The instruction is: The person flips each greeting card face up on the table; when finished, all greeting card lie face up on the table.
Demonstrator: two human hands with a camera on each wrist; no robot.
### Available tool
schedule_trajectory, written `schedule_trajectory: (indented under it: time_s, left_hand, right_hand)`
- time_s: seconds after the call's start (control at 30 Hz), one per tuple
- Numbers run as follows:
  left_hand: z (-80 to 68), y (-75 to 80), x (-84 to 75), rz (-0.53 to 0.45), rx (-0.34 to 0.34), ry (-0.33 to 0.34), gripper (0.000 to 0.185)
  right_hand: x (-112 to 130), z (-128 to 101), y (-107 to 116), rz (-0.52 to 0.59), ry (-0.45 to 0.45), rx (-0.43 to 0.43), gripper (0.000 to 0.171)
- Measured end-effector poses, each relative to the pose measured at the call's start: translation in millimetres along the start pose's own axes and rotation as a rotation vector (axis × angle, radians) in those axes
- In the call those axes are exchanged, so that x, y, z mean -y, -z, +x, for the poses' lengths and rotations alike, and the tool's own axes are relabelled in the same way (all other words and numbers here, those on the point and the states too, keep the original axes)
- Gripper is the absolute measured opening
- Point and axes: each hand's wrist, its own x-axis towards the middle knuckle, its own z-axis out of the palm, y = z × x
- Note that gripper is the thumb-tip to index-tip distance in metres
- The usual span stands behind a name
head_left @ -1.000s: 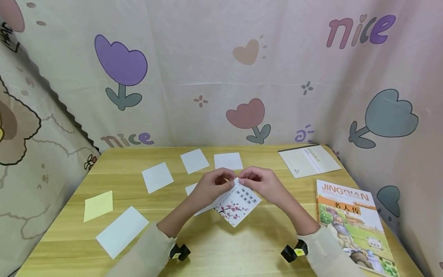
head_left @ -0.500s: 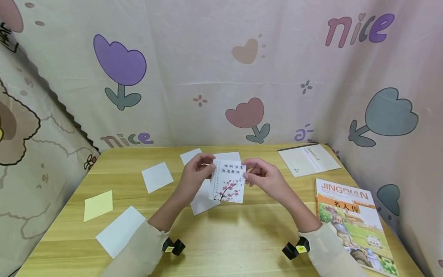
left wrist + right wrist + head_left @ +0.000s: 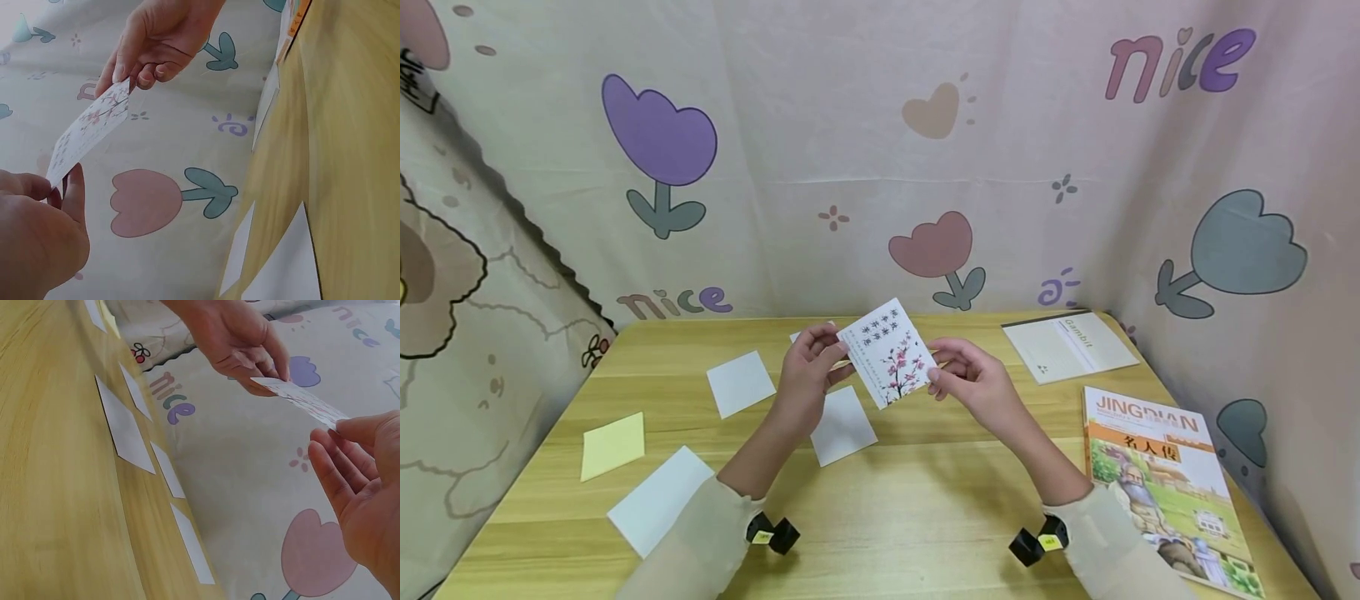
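A white square card [image 3: 889, 357] with pink blossom branches and black characters is held up over the table, tilted. My left hand [image 3: 805, 375] pinches its left corner between thumb and fingers. At the opposite corner, my right hand [image 3: 973, 379] pinches it with thumb and forefinger. In the left wrist view the card [image 3: 94, 128] slants between the two hands, printed face partly visible. From the right wrist the card [image 3: 303, 403] appears nearly edge-on. A plain white square sheet [image 3: 844, 429] lies on the table just below the left hand.
On the left lie another white sheet [image 3: 741, 384], a yellow sheet [image 3: 613, 447] and a longer white sheet [image 3: 658, 500]. White sheets at the back are mostly covered by the hand and card. A Gambit notebook [image 3: 1067, 346] and an illustrated book [image 3: 1172, 492] lie right, before a patterned curtain [image 3: 820, 150].
The hands, close together at the card's top corner a second ago, have spread to opposite corners. The card has risen, shifted slightly left and turned.
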Motion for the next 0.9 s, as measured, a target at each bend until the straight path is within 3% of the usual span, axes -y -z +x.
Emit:
schedule_trajectory:
  time_s: [0.2, 0.33, 0.63, 0.73, 0.9]
  left_hand:
    - [-0.6, -0.8, 4.3, -0.052, 0.043, -0.01, 0.025]
    - [-1.1, -0.5, 8.2, 0.066, 0.078, -0.031, 0.032]
    - [-4.1, 4.2, 3.4, 0.433, 0.167, -0.161, 0.041]
    - [-4.9, 8.5, -2.0, 0.491, 0.191, -0.194, 0.037]
    - [-6.1, 13.9, -7.4, 0.52, 0.222, -0.173, 0.029]
  right_hand:
    - [-0.2, -0.5, -0.1, 0.022, 0.029, -0.076, 0.029]
    - [0.0, -0.7, 1.3, 0.01, 0.013, -0.107, 0.025]
    - [-1.1, -1.0, 2.3, -0.129, -0.052, -0.053, 0.021]
    - [-1.2, -1.2, 1.4, -0.156, -0.061, -0.024, 0.021]
    - [-0.8, -1.0, 1.7, -0.189, -0.07, 0.012, 0.021]
